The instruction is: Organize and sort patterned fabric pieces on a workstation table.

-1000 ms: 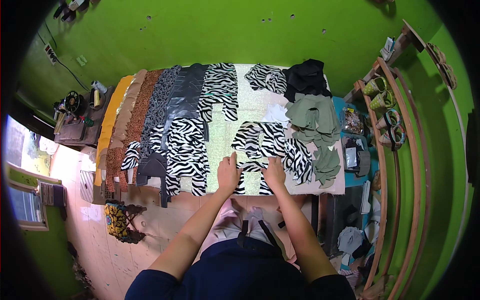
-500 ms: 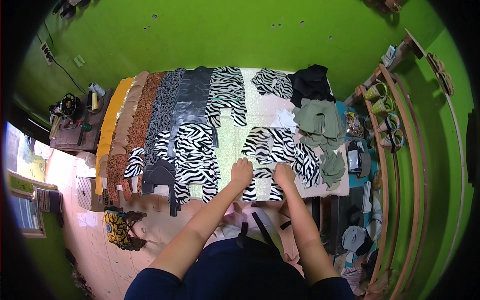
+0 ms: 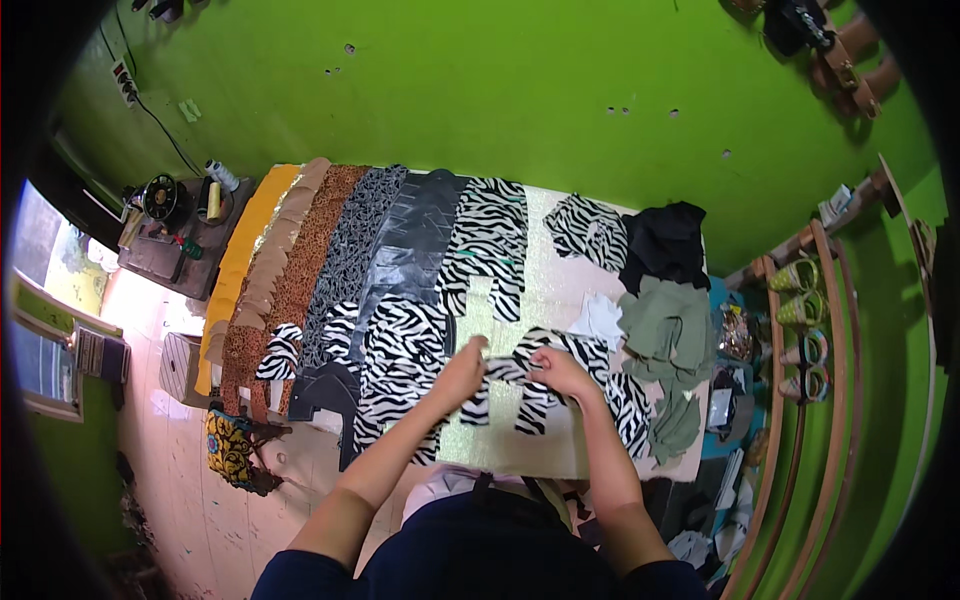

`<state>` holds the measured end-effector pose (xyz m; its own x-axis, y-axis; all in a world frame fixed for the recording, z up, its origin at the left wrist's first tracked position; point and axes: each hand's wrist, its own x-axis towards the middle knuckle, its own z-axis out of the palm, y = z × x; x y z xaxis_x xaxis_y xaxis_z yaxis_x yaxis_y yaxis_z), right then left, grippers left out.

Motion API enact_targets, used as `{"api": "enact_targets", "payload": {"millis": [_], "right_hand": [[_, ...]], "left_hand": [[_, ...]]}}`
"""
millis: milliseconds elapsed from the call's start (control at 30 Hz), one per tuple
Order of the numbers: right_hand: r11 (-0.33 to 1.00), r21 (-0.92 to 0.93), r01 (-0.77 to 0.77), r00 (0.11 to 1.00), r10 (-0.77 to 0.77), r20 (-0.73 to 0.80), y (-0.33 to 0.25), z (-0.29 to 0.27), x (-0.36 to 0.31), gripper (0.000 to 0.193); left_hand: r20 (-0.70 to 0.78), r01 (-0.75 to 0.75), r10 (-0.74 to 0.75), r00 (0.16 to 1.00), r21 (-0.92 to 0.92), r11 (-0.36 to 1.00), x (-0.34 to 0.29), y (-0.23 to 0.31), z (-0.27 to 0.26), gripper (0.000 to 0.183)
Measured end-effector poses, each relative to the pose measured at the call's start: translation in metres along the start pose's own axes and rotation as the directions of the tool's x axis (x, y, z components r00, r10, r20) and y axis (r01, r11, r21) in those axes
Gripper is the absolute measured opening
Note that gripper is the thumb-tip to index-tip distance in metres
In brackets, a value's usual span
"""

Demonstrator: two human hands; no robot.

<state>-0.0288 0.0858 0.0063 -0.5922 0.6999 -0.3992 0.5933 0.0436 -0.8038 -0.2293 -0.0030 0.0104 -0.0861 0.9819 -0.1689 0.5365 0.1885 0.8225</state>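
Note:
A U-shaped zebra-print fabric piece point(image 3: 505, 369) stretches between my two hands over the front middle of the table. My left hand point(image 3: 462, 374) is closed on its left end, thumb and fingers pressed together. At its right side, my right hand point(image 3: 560, 373) pinches it with bent fingers. One leg of the piece point(image 3: 475, 410) hangs below my left hand. Partly behind my right hand lies another zebra-print piece point(image 3: 590, 350). A stack of zebra-print pieces point(image 3: 400, 345) is spread just left of my left hand.
Rows of yellow, tan, leopard-print and dark grey pieces point(image 3: 400, 240) cover the table's left half. Black fabric point(image 3: 665, 245) and olive fabric point(image 3: 665, 325) lie at the right. A sewing machine point(image 3: 162, 200) stands far left. A wooden rack point(image 3: 845, 400) with sandals stands at right.
Both hands have raised the zebra-print piece off the table surface and shifted slightly left with it. The whole view has tilted, with the table appearing lower.

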Motion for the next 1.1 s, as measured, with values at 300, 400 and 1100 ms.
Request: {"api": "enact_targets", "payload": {"millis": [300, 400, 1100], "right_hand": [[0.996, -0.018, 0.086, 0.887, -0.085, -0.453, -0.033, 0.001, 0.126, 0.032], [0.980, -0.201, 0.003, 0.853, -0.107, -0.511, -0.031, 0.009, 0.142, 0.029], [0.819, -0.420, -0.391, 0.538, -0.167, -0.826, 0.019, 0.040, -0.021, 0.053]], "left_hand": [[-0.430, -0.085, 0.160, 0.888, 0.189, 0.978, 0.107, -0.014, -0.048, 0.039], [-0.409, -0.067, 0.161, 0.898, 0.234, 0.970, 0.115, -0.018, -0.047, 0.038], [-0.108, -0.219, 0.290, 0.951, 0.430, 0.876, 0.019, 0.013, 0.067, 0.037]]}}
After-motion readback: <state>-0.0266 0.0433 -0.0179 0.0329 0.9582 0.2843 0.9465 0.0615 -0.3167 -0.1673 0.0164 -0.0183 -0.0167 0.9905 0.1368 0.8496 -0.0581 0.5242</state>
